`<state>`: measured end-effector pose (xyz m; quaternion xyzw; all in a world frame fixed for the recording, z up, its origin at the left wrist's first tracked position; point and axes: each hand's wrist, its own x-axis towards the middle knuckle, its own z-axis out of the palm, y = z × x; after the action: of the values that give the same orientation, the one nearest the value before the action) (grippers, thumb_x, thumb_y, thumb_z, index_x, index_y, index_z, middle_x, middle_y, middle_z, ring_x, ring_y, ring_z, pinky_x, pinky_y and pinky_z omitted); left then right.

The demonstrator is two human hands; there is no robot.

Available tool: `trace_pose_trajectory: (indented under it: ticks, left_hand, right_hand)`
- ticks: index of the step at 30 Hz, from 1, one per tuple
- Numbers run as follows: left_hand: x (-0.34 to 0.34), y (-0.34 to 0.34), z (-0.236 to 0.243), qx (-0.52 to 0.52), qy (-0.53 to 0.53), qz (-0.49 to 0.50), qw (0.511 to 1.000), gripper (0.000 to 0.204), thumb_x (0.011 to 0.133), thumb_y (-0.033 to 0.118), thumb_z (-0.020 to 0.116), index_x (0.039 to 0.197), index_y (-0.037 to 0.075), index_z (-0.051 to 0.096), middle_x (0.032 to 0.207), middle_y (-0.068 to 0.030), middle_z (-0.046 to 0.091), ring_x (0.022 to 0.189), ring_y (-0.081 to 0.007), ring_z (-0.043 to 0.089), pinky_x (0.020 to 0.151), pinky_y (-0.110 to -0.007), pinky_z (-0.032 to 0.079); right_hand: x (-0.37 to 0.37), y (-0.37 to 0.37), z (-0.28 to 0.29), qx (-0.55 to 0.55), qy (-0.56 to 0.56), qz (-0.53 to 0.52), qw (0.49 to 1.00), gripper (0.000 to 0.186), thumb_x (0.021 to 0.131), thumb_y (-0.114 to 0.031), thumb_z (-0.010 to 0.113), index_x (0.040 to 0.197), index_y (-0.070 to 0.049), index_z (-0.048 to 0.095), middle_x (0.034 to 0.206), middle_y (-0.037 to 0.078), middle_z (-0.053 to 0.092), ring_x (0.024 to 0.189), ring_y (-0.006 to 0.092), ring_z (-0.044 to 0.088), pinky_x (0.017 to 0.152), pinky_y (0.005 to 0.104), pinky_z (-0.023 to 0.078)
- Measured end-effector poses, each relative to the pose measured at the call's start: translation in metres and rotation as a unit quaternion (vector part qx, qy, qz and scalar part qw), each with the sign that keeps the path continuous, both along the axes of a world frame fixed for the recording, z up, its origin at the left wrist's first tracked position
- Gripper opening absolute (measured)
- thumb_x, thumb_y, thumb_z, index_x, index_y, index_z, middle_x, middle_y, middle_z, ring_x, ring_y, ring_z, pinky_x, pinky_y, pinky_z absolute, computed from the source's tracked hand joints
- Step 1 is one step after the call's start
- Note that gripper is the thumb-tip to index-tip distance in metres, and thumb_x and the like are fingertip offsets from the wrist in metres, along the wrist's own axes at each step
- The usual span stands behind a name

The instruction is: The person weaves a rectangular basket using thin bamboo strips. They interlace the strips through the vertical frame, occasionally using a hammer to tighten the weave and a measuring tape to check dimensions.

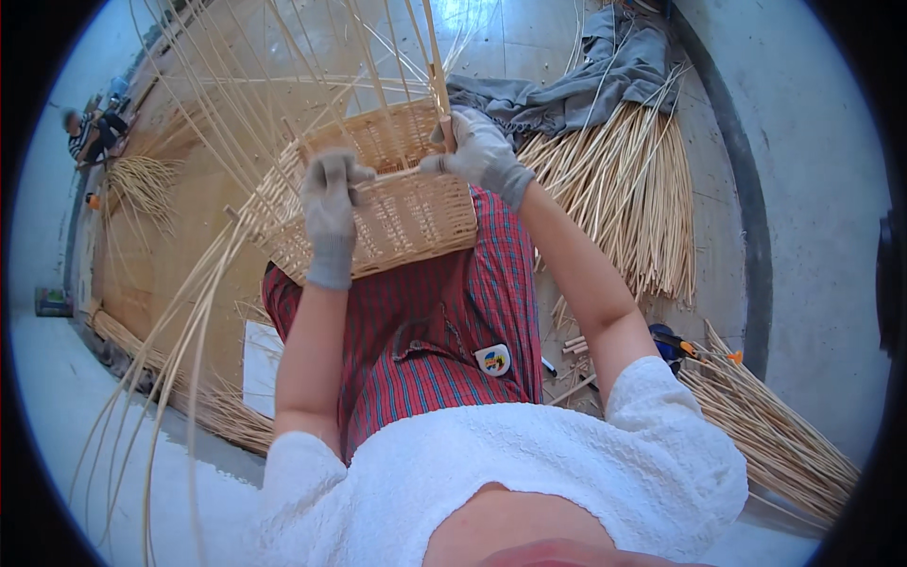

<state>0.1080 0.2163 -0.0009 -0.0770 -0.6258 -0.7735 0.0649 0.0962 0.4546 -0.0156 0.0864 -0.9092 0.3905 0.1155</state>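
Note:
A partly woven rectangular wicker basket (406, 222) rests tilted across my lap, with long loose canes fanning out from its far and left sides. Both of my hands wear grey work gloves. My left hand (331, 203) is closed at the near wall's rim, its fingers curled and slightly blurred. My right hand (480, 156) grips the basket's right corner, thumb on the near rim and fingers around an upright stake (438, 90). Red-and-blue striped cloth (505, 283) covers my legs beneath the basket.
A thick bundle of canes (624, 208) lies at the right, partly under a grey cloth (567, 99). More canes (770, 425) lie near right, beside an orange-handled tool (685, 348). At far left another person (90, 132) sits near a small cane pile (142, 184).

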Motion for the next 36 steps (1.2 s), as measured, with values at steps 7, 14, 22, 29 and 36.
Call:
trace_pose_trajectory:
  ticks: [7,14,22,29,36]
  left_hand:
    - [-0.073,0.129,0.079,-0.31,0.22,-0.059,0.923,0.046,0.099,0.031,0.065,0.136,0.006,0.052,0.111,-0.0149,0.068,0.092,-0.0237,0.067,0.082,-0.037,0.055]
    - [-0.014,0.057,0.075,-0.441,0.36,0.123,0.813,0.054,0.085,0.028,0.075,0.136,0.017,0.06,0.12,-0.0121,0.064,0.119,-0.031,0.057,0.109,-0.043,0.04]
    - [0.006,-0.014,-0.004,-0.737,0.181,-0.065,0.648,0.063,0.086,0.036,0.072,0.143,0.024,0.049,0.114,-0.0078,0.064,0.109,-0.0274,0.063,0.092,-0.045,0.046]
    - [0.007,-0.007,-0.009,-0.758,0.154,-0.028,0.633,0.05,0.086,0.027,0.07,0.133,0.028,0.055,0.111,-0.0071,0.065,0.106,-0.0285,0.065,0.087,-0.045,0.049]
    - [-0.016,-0.006,-0.03,-0.754,0.184,0.005,0.631,0.047,0.091,0.028,0.064,0.137,0.031,0.054,0.102,-0.0103,0.067,0.098,-0.0314,0.068,0.082,-0.049,0.051]
  right_hand:
    - [-0.01,-0.042,-0.036,0.031,0.223,-0.189,0.956,0.022,0.091,-0.027,0.067,0.099,-0.008,0.061,0.096,0.018,0.061,0.088,0.0406,0.062,0.075,0.0493,0.05]
    - [-0.012,-0.034,-0.033,-0.043,0.028,-0.265,0.963,0.025,0.094,-0.022,0.063,0.115,-0.01,0.062,0.094,0.02,0.065,0.091,0.0399,0.066,0.075,0.0496,0.05]
    - [0.023,-0.038,0.04,0.474,0.074,0.093,0.872,0.044,0.087,-0.05,0.065,0.109,-0.013,0.073,0.093,0.011,0.073,0.104,0.0273,0.066,0.101,0.0447,0.042]
    - [0.007,-0.05,0.025,0.51,-0.065,0.032,0.857,0.04,0.085,-0.049,0.067,0.097,-0.013,0.078,0.1,0.011,0.076,0.1,0.0284,0.071,0.079,0.047,0.054]
    - [-0.004,-0.065,-0.003,0.516,-0.012,-0.08,0.853,0.024,0.087,-0.025,0.058,0.085,-0.013,0.079,0.082,0.008,0.076,0.077,0.026,0.073,0.058,0.0444,0.05]
